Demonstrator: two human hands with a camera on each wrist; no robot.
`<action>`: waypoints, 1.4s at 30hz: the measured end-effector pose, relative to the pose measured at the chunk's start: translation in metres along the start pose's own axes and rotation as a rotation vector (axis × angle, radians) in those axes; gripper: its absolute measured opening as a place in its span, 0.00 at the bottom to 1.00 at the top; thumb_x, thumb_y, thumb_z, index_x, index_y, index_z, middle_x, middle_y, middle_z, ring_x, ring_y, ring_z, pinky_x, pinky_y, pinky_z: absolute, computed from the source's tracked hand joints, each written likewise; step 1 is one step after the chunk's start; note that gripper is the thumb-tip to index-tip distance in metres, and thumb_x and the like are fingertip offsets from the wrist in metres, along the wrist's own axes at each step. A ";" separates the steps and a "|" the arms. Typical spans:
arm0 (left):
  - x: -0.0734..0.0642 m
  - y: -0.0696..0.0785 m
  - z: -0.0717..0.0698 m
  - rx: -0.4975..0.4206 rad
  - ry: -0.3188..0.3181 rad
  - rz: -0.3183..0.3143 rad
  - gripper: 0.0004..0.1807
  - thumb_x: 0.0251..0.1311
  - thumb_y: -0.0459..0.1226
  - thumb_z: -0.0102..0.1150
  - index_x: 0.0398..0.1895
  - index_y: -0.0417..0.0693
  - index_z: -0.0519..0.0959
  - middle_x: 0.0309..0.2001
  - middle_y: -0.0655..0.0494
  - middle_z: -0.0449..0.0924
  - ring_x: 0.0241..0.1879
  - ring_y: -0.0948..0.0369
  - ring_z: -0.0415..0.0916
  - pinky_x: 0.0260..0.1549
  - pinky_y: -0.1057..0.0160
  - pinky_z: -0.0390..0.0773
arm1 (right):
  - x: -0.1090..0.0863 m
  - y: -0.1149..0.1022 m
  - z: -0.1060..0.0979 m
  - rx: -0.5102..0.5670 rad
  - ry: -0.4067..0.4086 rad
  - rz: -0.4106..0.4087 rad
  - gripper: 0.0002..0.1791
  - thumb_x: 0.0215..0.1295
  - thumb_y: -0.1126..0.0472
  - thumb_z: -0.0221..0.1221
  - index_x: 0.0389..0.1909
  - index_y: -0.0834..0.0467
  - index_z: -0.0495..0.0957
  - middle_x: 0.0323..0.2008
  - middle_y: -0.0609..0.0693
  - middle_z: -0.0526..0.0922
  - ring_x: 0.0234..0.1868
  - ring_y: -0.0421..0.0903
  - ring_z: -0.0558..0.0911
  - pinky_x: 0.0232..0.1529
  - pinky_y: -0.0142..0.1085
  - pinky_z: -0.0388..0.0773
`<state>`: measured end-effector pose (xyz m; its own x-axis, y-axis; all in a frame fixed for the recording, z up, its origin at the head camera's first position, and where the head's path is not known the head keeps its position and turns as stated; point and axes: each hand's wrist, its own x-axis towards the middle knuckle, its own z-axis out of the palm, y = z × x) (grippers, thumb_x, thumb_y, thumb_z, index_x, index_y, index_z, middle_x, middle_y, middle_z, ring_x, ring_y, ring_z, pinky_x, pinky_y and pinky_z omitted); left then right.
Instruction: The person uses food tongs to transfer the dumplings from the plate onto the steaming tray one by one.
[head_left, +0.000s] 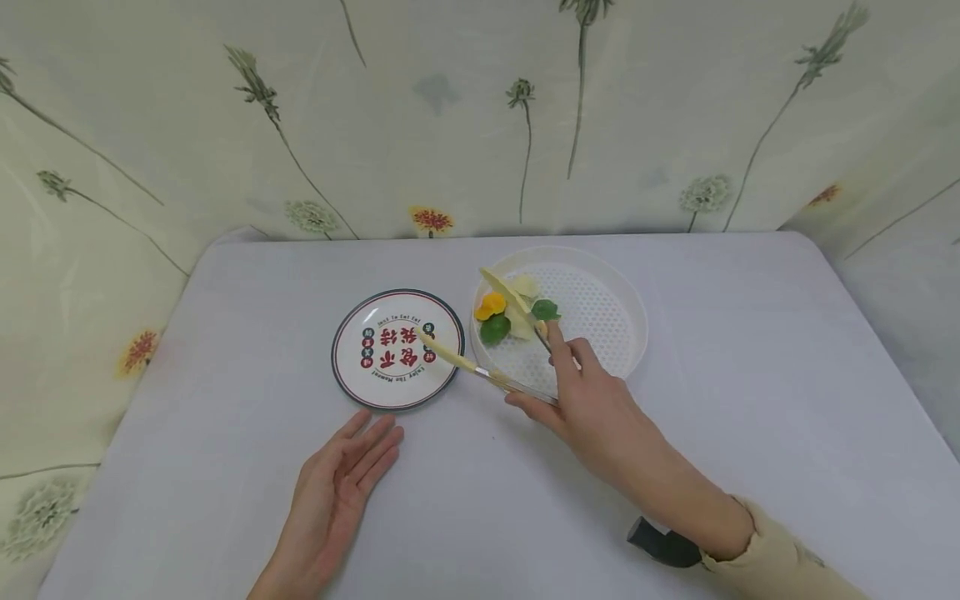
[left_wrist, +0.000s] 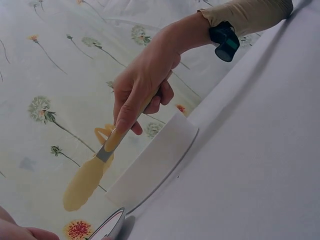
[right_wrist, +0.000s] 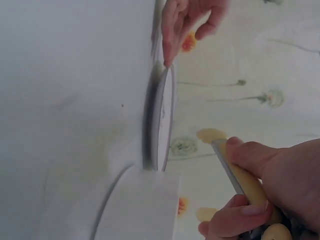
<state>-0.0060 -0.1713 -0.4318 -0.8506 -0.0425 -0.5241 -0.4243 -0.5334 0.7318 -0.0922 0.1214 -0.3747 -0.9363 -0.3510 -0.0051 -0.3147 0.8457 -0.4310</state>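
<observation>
My right hand (head_left: 600, 408) grips a pair of tongs (head_left: 452, 357) with pale yellow tips, its two arms spread wide apart. One tip hangs above the round white tray (head_left: 603, 308), the other over the right side of the plate (head_left: 354, 354). In the left wrist view the tongs (left_wrist: 82, 185) are held above the tray wall, with nothing between the tips. Yellow, green and pale pieces (head_left: 495, 329) lie on the tray's left side. My left hand (head_left: 337, 492), palm turned up and fingers extended, has its fingertips at the plate's near rim.
Plate and tray stand side by side on a white-covered table (head_left: 750, 358). A flower-patterned cloth (head_left: 465, 125) hangs behind the table's far edge. A black device (head_left: 663, 543) is worn at the right wrist.
</observation>
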 end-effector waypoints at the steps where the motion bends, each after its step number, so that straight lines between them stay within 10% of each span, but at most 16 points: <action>1: 0.000 0.000 0.000 -0.001 0.000 0.000 0.33 0.83 0.37 0.41 0.87 0.45 0.53 0.80 0.43 0.69 0.70 0.59 0.81 0.74 0.63 0.80 | 0.000 -0.002 0.002 0.009 -0.001 -0.004 0.56 0.72 0.37 0.66 0.85 0.66 0.53 0.59 0.64 0.76 0.25 0.41 0.76 0.29 0.34 0.83; 28: 0.000 0.001 0.000 0.019 0.007 -0.022 0.33 0.83 0.38 0.39 0.87 0.46 0.52 0.81 0.42 0.66 0.72 0.59 0.79 0.74 0.63 0.80 | 0.019 -0.037 0.081 0.230 -0.081 -0.099 0.52 0.75 0.43 0.65 0.85 0.69 0.51 0.64 0.65 0.72 0.51 0.50 0.81 0.49 0.41 0.89; 42: 0.000 0.001 0.002 0.028 0.029 -0.038 0.33 0.83 0.39 0.39 0.87 0.47 0.53 0.81 0.43 0.68 0.71 0.59 0.80 0.74 0.64 0.80 | 0.015 -0.036 0.089 -0.171 0.118 -0.227 0.50 0.70 0.36 0.67 0.73 0.75 0.70 0.45 0.60 0.81 0.33 0.46 0.78 0.26 0.34 0.82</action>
<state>-0.0070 -0.1704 -0.4307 -0.8248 -0.0474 -0.5635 -0.4647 -0.5110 0.7231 -0.0816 0.0500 -0.4399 -0.8476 -0.4981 0.1828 -0.5301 0.8099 -0.2512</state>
